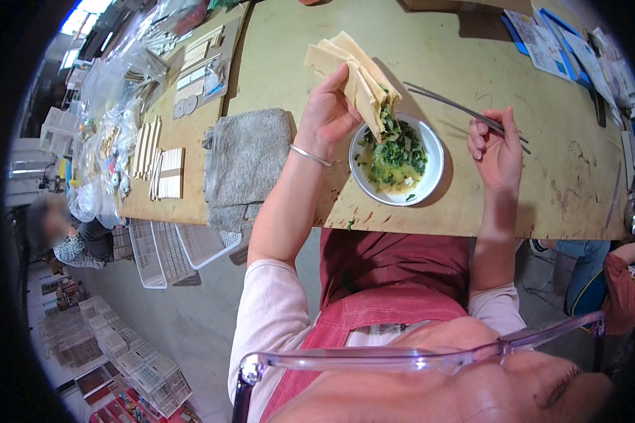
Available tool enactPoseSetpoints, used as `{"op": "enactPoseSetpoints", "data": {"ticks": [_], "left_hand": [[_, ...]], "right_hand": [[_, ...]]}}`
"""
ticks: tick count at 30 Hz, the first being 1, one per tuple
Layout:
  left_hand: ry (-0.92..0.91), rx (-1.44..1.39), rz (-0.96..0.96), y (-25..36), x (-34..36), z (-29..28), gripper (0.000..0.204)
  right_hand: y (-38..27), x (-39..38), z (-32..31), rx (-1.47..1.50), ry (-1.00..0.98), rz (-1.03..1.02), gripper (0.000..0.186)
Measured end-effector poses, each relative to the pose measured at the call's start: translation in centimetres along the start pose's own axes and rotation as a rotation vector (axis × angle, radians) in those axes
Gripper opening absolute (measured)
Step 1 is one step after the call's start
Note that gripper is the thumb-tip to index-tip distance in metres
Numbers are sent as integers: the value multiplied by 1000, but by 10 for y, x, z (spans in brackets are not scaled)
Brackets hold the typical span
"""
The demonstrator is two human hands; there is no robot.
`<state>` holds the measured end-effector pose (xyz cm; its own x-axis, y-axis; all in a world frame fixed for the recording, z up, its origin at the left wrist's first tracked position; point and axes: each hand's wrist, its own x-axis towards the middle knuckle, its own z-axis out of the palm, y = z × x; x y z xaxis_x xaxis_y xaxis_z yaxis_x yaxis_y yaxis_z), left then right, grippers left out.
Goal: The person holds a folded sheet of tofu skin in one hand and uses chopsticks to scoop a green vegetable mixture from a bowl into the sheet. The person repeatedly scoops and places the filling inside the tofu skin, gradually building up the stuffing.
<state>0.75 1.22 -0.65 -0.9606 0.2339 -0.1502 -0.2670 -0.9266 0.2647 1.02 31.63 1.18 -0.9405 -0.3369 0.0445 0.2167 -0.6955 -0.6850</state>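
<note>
My left hand (326, 116) is closed around a folded stack of thin, pale flatbread (349, 67), lifted over the far left side of a bowl. Dark leafy greens show at the flatbread's lower open edge. The white round bowl (436, 176) stands near the front edge of the table, with chopped greens (406, 156) in yellowish liquid. To the right, my right hand (497, 144) grips a pair of long metal chopsticks (450, 106). Their tips point left, toward the flatbread, and are apart from it.
A folded grey towel (247, 158) lies left of my left forearm. Wooden strips (168, 173) and clear plastic bags (95, 148) crowd the left. Papers and blue folders (543, 46) lie at the far right, a cardboard box (466, 5) at the back. White plastic baskets (166, 254) stand below the table; people are nearby.
</note>
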Motion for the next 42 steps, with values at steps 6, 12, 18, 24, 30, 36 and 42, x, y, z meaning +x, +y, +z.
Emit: {"op": "enactPoseSetpoints", "data": {"ticks": [6,12,18,24,30,36,42], "left_hand": [[142,198,89,-5,-7,16,33],[115,412,220,-8,-10,25,31],[123,489,208,-4,-8,22,29],[95,444,110,-1,-12,25,34],[119,538,194,3,-13,33,35],[80,455,38,11,-24,35,28],[14,306,-107,8,-20,33,34]], "right_hand": [[10,-2,2,-34,28,38,40],[9,-5,9,-260,74,-36,40],[-19,-6,33,-682,26,-155,39],[-39,24,71,-803,-87,-141,40],[-14,35,22,-460,-40,-59,40],[-14,36,13,-337,-11,-16,40],[-15,37,3,-258,-68,50,39]]}}
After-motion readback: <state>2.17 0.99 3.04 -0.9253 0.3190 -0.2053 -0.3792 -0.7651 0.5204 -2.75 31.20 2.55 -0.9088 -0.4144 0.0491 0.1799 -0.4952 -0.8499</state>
